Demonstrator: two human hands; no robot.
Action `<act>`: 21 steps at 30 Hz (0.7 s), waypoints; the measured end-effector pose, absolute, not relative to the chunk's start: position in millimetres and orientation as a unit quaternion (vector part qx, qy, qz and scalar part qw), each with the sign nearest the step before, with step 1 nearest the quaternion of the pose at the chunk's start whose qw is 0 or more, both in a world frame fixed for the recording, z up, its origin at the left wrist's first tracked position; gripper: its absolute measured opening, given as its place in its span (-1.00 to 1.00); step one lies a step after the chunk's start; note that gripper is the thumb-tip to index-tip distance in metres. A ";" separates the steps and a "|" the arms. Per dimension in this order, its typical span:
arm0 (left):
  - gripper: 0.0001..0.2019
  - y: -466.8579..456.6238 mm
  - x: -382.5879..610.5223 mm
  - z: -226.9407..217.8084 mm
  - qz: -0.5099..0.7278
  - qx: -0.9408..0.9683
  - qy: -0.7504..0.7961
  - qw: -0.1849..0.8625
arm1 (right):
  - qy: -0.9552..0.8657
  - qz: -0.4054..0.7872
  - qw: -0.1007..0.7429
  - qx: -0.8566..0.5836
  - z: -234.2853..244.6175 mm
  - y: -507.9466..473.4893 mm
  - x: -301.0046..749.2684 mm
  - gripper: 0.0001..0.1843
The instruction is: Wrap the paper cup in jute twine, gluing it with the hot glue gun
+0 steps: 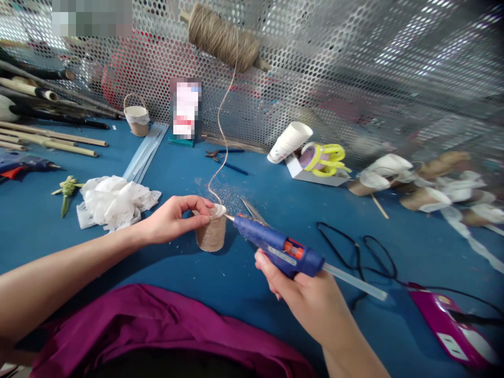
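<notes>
My left hand (185,216) grips the rim of a small paper cup (211,235) wrapped in brown twine, fingers closed at its upper left. Twine (223,134) runs from the cup's rim up to a large spool (222,38). In my right hand (299,286) is a blue hot glue gun (279,244), its metal nozzle at the right side of the cup's rim. Whether the nozzle touches the cup I cannot tell. A clear glue stick (356,282) sticks out of the gun's back. Behind the gun, scissors (254,211) lie partly hidden.
White lace (116,202) lies left, near a finished small basket (137,119). Pliers (226,157) and a phone (185,110) are behind. Stacked paper cups (290,140) and twine-wrapped cups (370,176) stand right, with a black cord (356,247) and purple power strip (452,325). A mesh panel bounds the back.
</notes>
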State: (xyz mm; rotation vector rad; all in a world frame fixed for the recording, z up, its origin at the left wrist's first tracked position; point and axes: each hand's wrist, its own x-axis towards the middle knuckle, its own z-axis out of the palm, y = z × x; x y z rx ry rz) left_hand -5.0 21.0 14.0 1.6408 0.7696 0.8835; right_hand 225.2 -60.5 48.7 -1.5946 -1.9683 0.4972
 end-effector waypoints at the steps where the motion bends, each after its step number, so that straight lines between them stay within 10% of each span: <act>1: -0.86 21.0 -5.2 13.9 0.372 0.688 0.323 0.533 | -0.736 0.185 0.275 -0.590 48.2 -60.4 225.5 -0.65; 21: -0.86 20.6 -5.2 13.5 0.374 0.687 0.317 0.537 | -0.738 0.169 0.287 -0.587 40.6 -63.6 222.0 -0.64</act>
